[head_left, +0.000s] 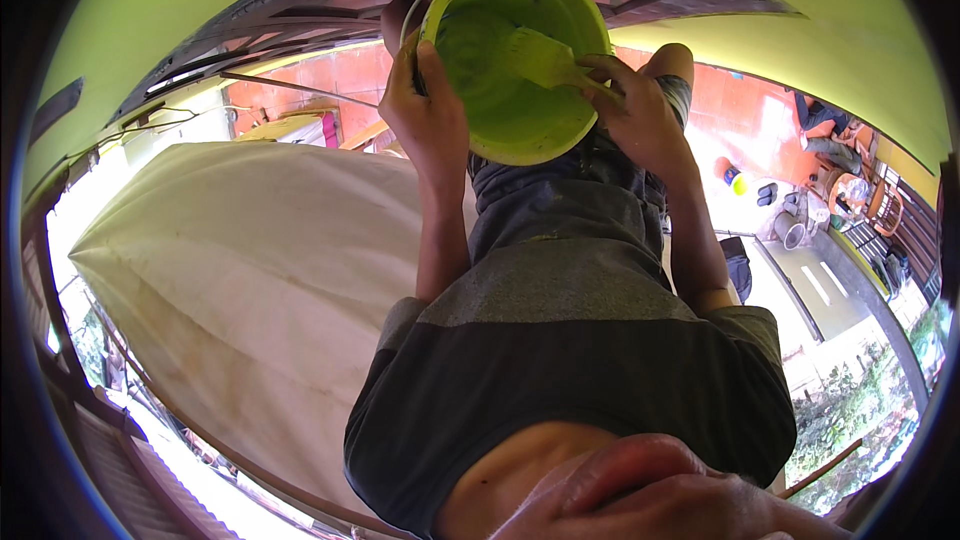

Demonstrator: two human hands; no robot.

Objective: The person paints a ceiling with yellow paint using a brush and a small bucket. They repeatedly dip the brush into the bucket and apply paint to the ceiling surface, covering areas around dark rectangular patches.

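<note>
A lime-green paint bucket (582, 15) is tilted so that its open mouth faces me, with wet green paint smeared over its inside. My left hand (430, 120) is closed on the bucket's left rim, thumb on the front edge, beside the thin wire handle (412, 12). At the right rim, my right hand (645, 120) grips the handle of a wide paintbrush (540, 55). Green paint coats the brush, and its bristle end is inside the bucket. My knees are bent just behind the bucket.
A large pale sheet (260, 250) drapes over something on my left. Lime-green wall (840, 0) and a dark, patchy surface (300, 15) lie beyond the bucket. Over the orange floor (715, 105) at right are a small yellow container (739, 184), slippers (767, 194) and a seated person (832, 135).
</note>
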